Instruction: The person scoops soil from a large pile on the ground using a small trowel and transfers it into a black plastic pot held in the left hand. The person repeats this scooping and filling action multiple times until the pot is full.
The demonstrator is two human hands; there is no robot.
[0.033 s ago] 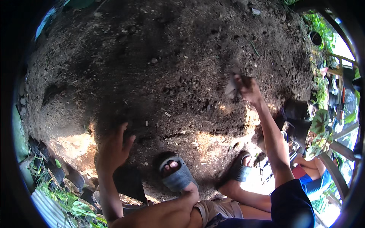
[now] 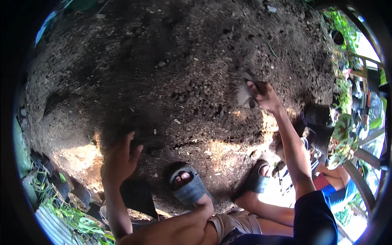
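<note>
A broad mound of dark, crumbly soil [image 2: 183, 65] spreads before me. My right hand [image 2: 264, 96] is closed around a grey tool with a flat blade [image 2: 244, 96], its exact kind blurred by motion. The blade points left and touches or nearly touches the soil; its handle is hidden in my fist. At the mound's near left, my left hand [image 2: 122, 159] is open, thumb and forefinger apart, holding nothing. Some fingers are lost in the shadow, and I cannot tell whether they touch the soil. A black plastic bag [image 2: 136, 196] stands just right of my left forearm.
My sandalled feet [image 2: 190, 185] rest at the mound's near edge. Black plant bags [image 2: 318, 116] and a leafy potted plant [image 2: 343, 128] stand at the right. Beyond them another person's legs [image 2: 337, 179] show. Dark plant bags [image 2: 79, 194] and green leaves [image 2: 85, 224] line the near left.
The grey blade has shifted slightly left with my right hand and shows more clearly against the soil. My left hand stays almost in place, still open.
</note>
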